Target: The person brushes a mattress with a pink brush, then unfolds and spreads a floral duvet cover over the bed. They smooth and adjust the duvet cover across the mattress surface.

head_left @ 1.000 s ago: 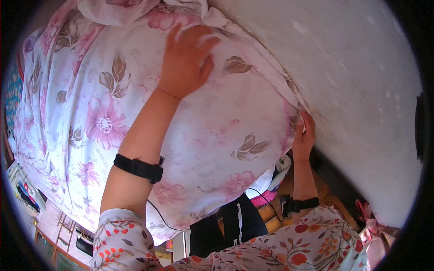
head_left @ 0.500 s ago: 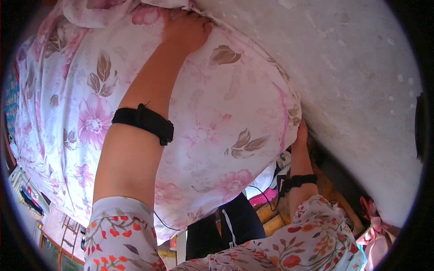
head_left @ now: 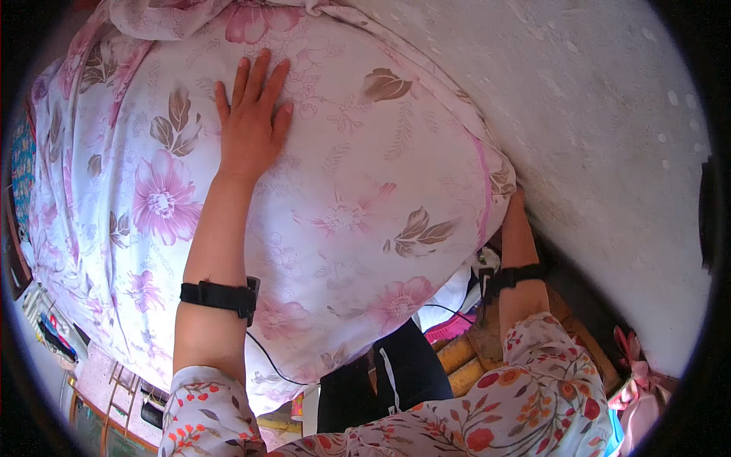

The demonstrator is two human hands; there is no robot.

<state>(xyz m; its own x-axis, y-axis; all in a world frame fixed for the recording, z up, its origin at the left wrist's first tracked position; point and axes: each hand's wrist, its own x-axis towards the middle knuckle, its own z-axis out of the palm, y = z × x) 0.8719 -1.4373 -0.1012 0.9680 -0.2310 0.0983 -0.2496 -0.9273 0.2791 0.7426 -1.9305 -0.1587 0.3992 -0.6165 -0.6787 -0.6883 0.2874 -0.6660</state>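
Observation:
A big stuffed bundle in white cloth with pink flowers and brown leaves [head_left: 358,190] fills most of the view. My left hand [head_left: 251,122] lies flat on its upper part, fingers apart, palm down. My right hand is hidden behind the bundle's right edge; only its forearm [head_left: 518,244] with a black wrist strap shows, pressed against the bundle's side. Both arms wear black straps and flowered sleeves.
A rough whitish wall [head_left: 609,137] runs along the right, close to the bundle. Below are dark clothing [head_left: 381,381], a pink item [head_left: 449,327], yellow wooden bars [head_left: 457,358] and a thin black cable. Small cluttered things lie at the lower left edge [head_left: 53,327].
My left hand reached to the top of the bundle, then slid back down and left, now flat on the cloth. The right forearm stays at the right edge.

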